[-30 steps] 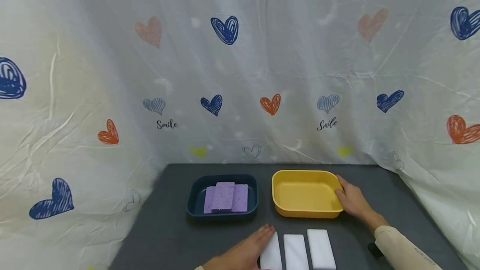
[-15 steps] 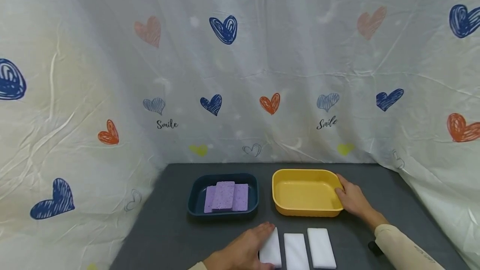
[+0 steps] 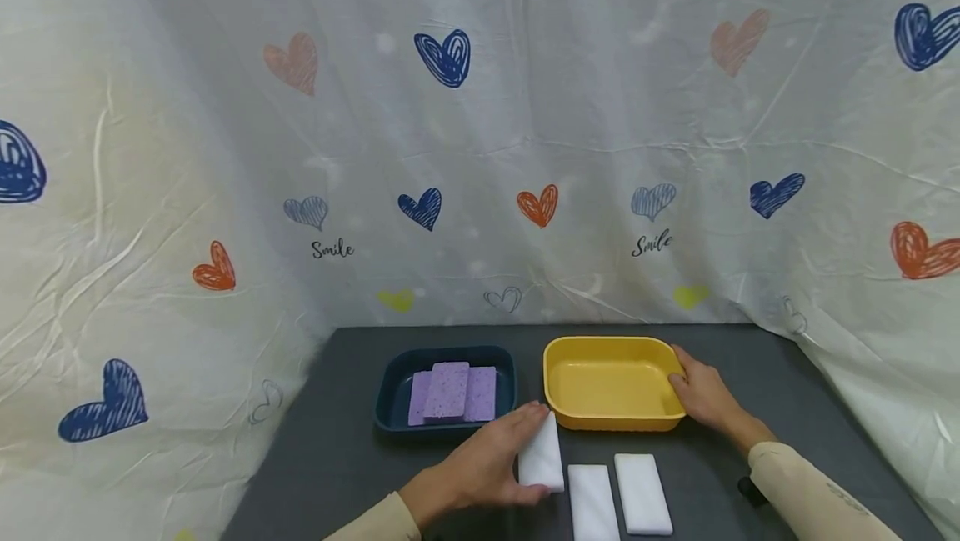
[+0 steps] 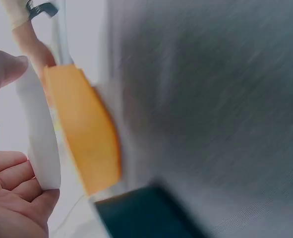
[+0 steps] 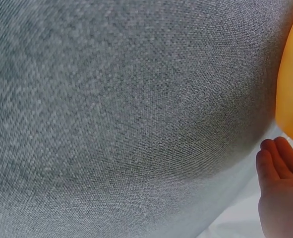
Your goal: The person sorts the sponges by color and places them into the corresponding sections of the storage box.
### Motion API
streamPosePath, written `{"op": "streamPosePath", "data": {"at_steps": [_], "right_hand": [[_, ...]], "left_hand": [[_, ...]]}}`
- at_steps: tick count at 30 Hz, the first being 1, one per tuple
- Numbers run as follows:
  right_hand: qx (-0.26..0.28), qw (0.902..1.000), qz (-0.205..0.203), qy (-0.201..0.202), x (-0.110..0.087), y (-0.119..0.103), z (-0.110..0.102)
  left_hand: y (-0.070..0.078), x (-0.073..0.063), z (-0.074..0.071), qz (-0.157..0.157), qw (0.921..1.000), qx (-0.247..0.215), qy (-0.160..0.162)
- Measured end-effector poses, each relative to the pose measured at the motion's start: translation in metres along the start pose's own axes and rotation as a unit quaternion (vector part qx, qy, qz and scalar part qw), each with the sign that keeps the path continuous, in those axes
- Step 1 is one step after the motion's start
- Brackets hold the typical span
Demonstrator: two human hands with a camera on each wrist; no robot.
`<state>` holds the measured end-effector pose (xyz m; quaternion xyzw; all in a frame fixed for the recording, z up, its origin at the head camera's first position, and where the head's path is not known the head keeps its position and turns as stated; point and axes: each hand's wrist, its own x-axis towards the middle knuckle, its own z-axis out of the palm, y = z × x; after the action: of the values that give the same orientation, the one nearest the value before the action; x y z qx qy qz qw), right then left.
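My left hand [image 3: 487,462] grips a white sponge block [image 3: 543,458] between thumb and fingers, just short of the gap between two trays. The left wrist view shows this sponge [image 4: 41,131] held by its ends, thumb at one and fingers at the other. With thumb at the rim and fingers along the outer wall, my right hand [image 3: 708,399] holds the right end of a yellow tray [image 3: 618,423], which has nothing in it. Two more white sponges, a middle one [image 3: 592,501] and a right one [image 3: 642,493], lie side by side in front of the yellow tray.
Left of the yellow tray stands a dark blue tray [image 3: 386,408] with purple speckled sponges [image 3: 447,391] in it, one lying over the others. A dark grey cloth [image 3: 330,458] covers the table. Behind hangs a white curtain [image 3: 480,116] printed with hearts.
The left hand has taken hold of the leftmost white sponge and moved it forward, away from the other two. The right hand stays on the yellow tray.
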<state>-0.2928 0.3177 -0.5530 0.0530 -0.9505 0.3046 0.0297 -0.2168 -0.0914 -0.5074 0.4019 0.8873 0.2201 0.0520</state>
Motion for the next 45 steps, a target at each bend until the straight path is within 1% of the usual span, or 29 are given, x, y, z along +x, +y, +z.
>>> {"op": "streamPosePath", "data": {"at_steps": [2, 6, 8, 10, 14, 17, 22, 27, 32, 36, 41, 45], "right_hand": [[-0.001, 1.0000, 0.005, -0.002, 0.000, -0.001, -0.001], [-0.001, 0.9999, 0.013, -0.006, 0.000, -0.002, -0.003], [0.000, 0.9999, 0.009, -0.006, 0.000, -0.002, -0.004], [0.003, 1.0000, 0.000, -0.005, 0.001, -0.001, -0.004], [0.004, 0.9998, -0.016, 0.005, 0.001, 0.000, -0.003], [0.004, 0.9998, -0.018, 0.007, 0.001, 0.000, -0.002], [0.007, 0.9999, -0.010, 0.002, 0.002, 0.001, -0.002], [0.005, 1.0000, -0.001, -0.004, 0.003, -0.002, -0.003], [0.008, 0.9999, 0.009, -0.008, 0.004, -0.001, -0.001], [0.007, 0.9999, 0.010, -0.005, 0.005, 0.000, 0.000], [0.004, 1.0000, 0.006, 0.002, 0.005, 0.001, 0.000], [0.013, 0.9999, -0.003, 0.007, 0.006, 0.006, 0.000]], "left_hand": [[0.002, 0.007, -0.010, 0.004, 0.9997, 0.011, 0.019], [0.008, 0.026, -0.030, 0.012, 0.9985, 0.031, 0.044], [0.010, 0.037, -0.039, 0.024, 0.9975, 0.041, 0.053], [0.011, 0.049, -0.047, 0.042, 0.9958, 0.052, 0.062], [0.011, 0.071, -0.054, 0.068, 0.9929, 0.076, 0.062], [0.011, 0.087, -0.055, 0.069, 0.9919, 0.092, 0.055], [0.009, 0.114, -0.048, 0.057, 0.9924, 0.102, 0.039], [0.001, 0.137, -0.032, 0.044, 0.9938, 0.101, 0.012], [-0.007, 0.151, -0.016, 0.035, 0.9942, 0.102, -0.006], [-0.013, 0.160, -0.007, 0.027, 0.9942, 0.104, -0.014], [-0.020, 0.169, 0.003, -0.003, 0.9934, 0.110, -0.034], [-0.024, 0.175, 0.011, -0.027, 0.9905, 0.123, -0.055]]}}
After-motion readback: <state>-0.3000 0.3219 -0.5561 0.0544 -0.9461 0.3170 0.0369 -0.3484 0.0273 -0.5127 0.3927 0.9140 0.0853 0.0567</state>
